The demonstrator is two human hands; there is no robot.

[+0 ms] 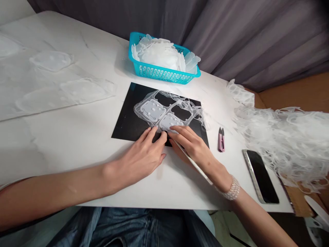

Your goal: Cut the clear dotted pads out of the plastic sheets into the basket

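Note:
A translucent moulded silicone-like sheet [153, 110] lies on a black mat [124, 120]. Two pale rounded pads remain within its web, and two openings behind them show black. My left hand [141, 156] rests palm down with fingers spread, its fingertips pressing the sheet's near edge. In my right hand [192, 144] is a slim white stick-like tool [197, 166], slanting out under the palm towards me. The tool's working tip is hidden by the fingers at the near right pad. Loose strips of the web bunch up at the sheet's right side.
A blue basket [164, 73] heaped with translucent pieces stands behind the mat. To the right are pink thread snips [221, 140], a phone [260, 176] and a large pile of stringy scrap [290, 137] by cardboard. More translucent sheets [51, 89] lie at left.

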